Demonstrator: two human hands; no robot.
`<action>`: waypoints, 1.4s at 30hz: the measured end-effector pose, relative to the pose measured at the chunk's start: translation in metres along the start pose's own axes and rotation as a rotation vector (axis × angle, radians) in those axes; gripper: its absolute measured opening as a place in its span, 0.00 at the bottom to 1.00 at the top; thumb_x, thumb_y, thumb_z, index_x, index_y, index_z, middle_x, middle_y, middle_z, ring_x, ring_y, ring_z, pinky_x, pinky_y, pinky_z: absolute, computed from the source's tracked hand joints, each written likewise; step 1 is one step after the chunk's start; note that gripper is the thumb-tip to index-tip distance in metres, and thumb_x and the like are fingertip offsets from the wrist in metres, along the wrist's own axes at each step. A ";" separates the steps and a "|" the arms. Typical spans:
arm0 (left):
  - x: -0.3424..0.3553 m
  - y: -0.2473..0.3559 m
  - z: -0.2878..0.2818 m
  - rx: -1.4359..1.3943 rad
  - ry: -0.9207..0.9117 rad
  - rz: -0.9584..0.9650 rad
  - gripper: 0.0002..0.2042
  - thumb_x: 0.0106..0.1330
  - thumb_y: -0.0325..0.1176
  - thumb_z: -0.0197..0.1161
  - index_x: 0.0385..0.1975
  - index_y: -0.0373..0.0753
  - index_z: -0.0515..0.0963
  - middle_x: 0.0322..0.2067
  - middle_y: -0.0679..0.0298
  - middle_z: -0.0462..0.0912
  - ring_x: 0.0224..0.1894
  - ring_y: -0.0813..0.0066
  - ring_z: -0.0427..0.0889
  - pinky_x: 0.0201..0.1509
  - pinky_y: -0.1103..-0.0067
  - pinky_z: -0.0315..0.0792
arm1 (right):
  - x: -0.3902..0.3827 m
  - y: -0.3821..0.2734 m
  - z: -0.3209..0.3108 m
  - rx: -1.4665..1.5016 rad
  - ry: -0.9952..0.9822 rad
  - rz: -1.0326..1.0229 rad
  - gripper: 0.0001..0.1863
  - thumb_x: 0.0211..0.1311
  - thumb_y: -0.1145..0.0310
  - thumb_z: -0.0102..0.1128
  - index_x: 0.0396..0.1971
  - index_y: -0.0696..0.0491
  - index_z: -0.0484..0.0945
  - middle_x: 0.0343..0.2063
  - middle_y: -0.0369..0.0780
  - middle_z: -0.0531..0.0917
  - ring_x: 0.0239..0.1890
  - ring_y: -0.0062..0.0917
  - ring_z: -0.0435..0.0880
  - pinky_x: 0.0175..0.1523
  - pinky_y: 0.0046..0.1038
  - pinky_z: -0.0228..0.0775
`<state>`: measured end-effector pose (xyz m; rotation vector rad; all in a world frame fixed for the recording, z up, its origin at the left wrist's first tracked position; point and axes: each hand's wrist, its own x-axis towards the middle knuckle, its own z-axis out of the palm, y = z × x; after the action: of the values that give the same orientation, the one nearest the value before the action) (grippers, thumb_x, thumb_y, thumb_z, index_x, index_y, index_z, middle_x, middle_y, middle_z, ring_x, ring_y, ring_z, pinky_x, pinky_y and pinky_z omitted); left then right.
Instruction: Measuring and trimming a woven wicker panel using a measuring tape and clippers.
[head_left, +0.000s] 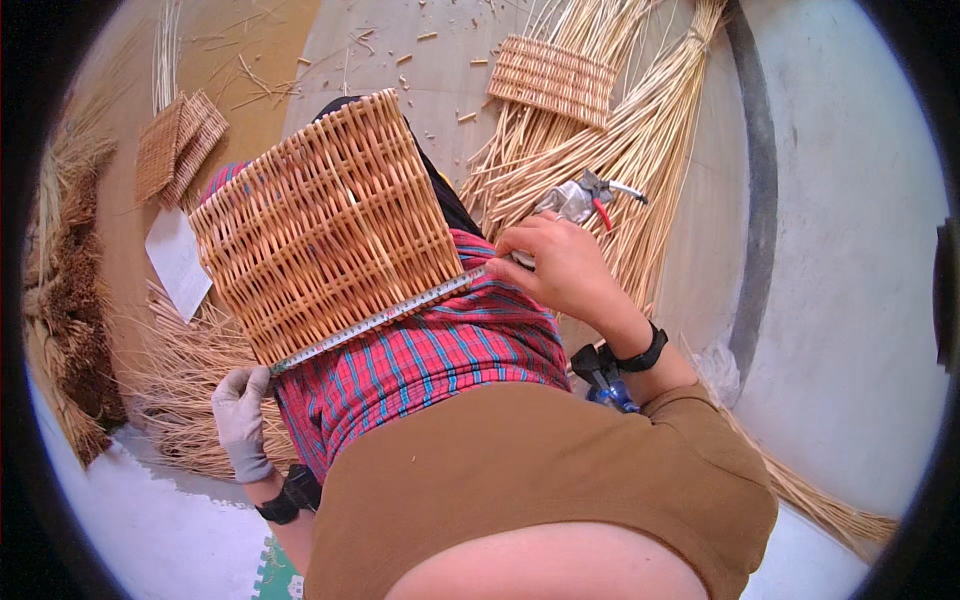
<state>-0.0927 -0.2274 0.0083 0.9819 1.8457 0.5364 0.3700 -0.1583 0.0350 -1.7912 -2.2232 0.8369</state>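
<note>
A woven wicker panel [330,220] lies across my lap on a red and blue checked cloth [430,350]. Along its near edge runs the stretched pale blade of a tape measure [375,320]. My left hand [240,420], in a whitish glove, pinches the tape's end at the panel's near left corner. At the near right corner my bare right hand [565,265] grips the tape's other end; a pale piece, perhaps the case, shows partly under its fingers. Just beyond the right hand, pruning shears [602,195] with a red handle rest on a bundle of wicker rods [640,150].
Another woven panel [553,80] lies on the rods at the far right. Several smaller panels [180,145] overlap at the far left, near a white paper sheet [178,262]. Loose rods [190,390] spread left of my lap. Brown bundled stalks [75,320] stand by the left edge.
</note>
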 end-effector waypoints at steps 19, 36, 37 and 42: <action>0.004 0.034 0.029 -0.257 -0.115 0.315 0.24 0.73 0.39 0.65 0.62 0.33 0.70 0.49 0.64 0.81 0.50 0.77 0.79 0.58 0.78 0.73 | 0.017 -0.003 0.015 0.735 -0.159 0.085 0.12 0.71 0.62 0.61 0.35 0.56 0.80 0.25 0.33 0.79 0.29 0.16 0.75 0.36 0.23 0.69; 0.218 0.038 -0.168 -0.507 0.409 0.227 0.22 0.80 0.44 0.48 0.63 0.35 0.72 0.52 0.58 0.78 0.59 0.66 0.75 0.59 0.70 0.75 | 0.126 0.116 0.090 1.164 0.154 0.407 0.15 0.78 0.57 0.52 0.45 0.53 0.80 0.27 0.32 0.80 0.30 0.17 0.77 0.38 0.23 0.70; 0.234 0.035 -0.166 -0.673 0.620 0.139 0.22 0.80 0.44 0.49 0.65 0.37 0.70 0.53 0.58 0.77 0.60 0.65 0.74 0.60 0.68 0.75 | 0.126 0.134 0.104 1.236 0.148 0.460 0.15 0.78 0.58 0.52 0.44 0.54 0.81 0.27 0.32 0.80 0.31 0.17 0.77 0.38 0.23 0.71; 0.202 0.066 -0.024 -0.654 -0.099 0.153 0.25 0.75 0.43 0.60 0.68 0.40 0.66 0.48 0.64 0.76 0.50 0.71 0.77 0.51 0.73 0.77 | 0.115 0.252 0.138 1.287 0.297 0.685 0.14 0.76 0.61 0.53 0.39 0.56 0.81 0.29 0.35 0.83 0.32 0.20 0.81 0.41 0.24 0.75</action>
<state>-0.1351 -0.0235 -0.0423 0.6835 1.3657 1.0794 0.4891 -0.0627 -0.2346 -1.6565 -0.4632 1.4682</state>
